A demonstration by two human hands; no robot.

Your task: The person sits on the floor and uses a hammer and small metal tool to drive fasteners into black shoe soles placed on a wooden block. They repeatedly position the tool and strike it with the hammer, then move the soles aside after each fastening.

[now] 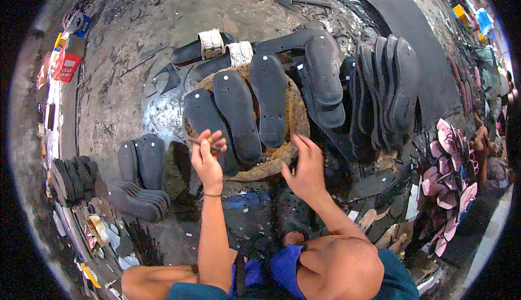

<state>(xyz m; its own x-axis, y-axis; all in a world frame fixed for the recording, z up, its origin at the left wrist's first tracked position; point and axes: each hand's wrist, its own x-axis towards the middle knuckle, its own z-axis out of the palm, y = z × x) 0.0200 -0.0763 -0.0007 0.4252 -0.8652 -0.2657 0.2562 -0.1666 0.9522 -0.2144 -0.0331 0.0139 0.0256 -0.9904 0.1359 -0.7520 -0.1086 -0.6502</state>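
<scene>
Three black sandal soles [237, 116] lie side by side on a round wooden block [245, 176], each with a white dot near its far end and small slots cut in it. Above the near end of the leftmost sole [209, 121] is my left hand [208, 159], its fingers closed around a thin dark rod, whose exact kind I cannot make out. My right hand [305, 172] hovers at the block's right rim, thumb and fingers apart, and no held thing shows in it. Beyond the soles are two sandals with white straps [211, 44].
To the right stand several stacked black soles [401, 85] and a smaller pile [324, 72]. More soles [142, 164] are grouped at left. Pink straps [448, 175] heap up at far right, beside a long black rubber sheet [412, 45]. Scraps litter the floor.
</scene>
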